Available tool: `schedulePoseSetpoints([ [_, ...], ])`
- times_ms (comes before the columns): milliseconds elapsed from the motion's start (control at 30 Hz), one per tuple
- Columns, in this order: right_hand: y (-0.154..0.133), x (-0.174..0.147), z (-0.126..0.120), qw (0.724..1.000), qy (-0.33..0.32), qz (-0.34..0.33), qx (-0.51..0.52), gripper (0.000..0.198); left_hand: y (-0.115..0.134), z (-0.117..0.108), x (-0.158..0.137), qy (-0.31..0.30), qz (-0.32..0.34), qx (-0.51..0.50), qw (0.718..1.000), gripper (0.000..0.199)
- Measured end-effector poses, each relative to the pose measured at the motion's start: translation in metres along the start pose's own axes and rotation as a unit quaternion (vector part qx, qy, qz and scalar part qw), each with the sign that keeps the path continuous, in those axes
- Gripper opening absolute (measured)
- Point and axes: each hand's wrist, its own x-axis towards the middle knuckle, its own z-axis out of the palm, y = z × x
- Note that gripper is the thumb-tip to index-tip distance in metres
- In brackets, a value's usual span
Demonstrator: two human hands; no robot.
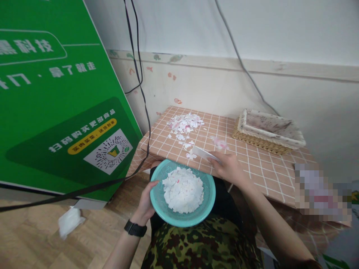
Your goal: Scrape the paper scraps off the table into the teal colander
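My left hand (147, 201) grips the left rim of a turquoise plastic colander (209, 201), its thumb over the edge. Inside the colander lies a mound of small white paper scraps (182, 190) with a few pink bits. It sits over my lap, just below the table's front edge. My right hand (227, 168) is closed on a flat white card (202, 153), held low at the table's edge. The card's far end is beside a few loose scraps (191, 155). Farther back, a larger heap of white and pink scraps (186, 122) rests on the tablecloth.
A lined wicker basket (263, 144) stands at the table's back right. A pink smudge or scraps (219, 142) lie nearby on the checked tablecloth (252, 168). A green machine (56, 112) rises at left, with a black cable (146, 123) hanging before it. A white plastic bag (70, 222) lies on the floor.
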Motion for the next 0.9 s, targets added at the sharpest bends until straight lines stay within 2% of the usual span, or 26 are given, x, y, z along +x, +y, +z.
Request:
schedulePoseSetpoints([
  [167, -0.005, 0.004, 0.004, 0.994, -0.029, -0.063, 0.083, 0.03, 0.004, 0.0, 0.002, 0.004, 0.0, -0.001, 1.0, 0.019],
  [367, -0.01, 0.009, 0.008, 0.996, -0.036, -0.051, 0.07, 0.03, 0.01, 0.0, 0.003, 0.003, -0.009, -0.001, 1.0, 0.021],
  [567, -0.019, 0.006, 0.004, 0.985, -0.08, -0.087, 0.124, 0.029, 0.01, 0.0, 0.005, 0.003, -0.006, 0.003, 1.0, 0.018],
  [667, -0.011, 0.012, 0.001, 0.992, -0.043, -0.056, 0.107, 0.028, 0.008, -0.002, 0.007, 0.009, 0.004, 0.003, 1.0, 0.017],
  [800, 0.009, 0.032, 0.006, 0.999, 0.027, -0.015, 0.033, 0.026, 0.006, -0.004, 0.008, 0.015, 0.011, 0.009, 1.0, 0.016],
  [900, 0.018, 0.045, 0.009, 0.999, 0.025, -0.021, 0.005, 0.024, 0.006, -0.005, 0.007, 0.01, 0.006, 0.011, 1.0, 0.015],
])
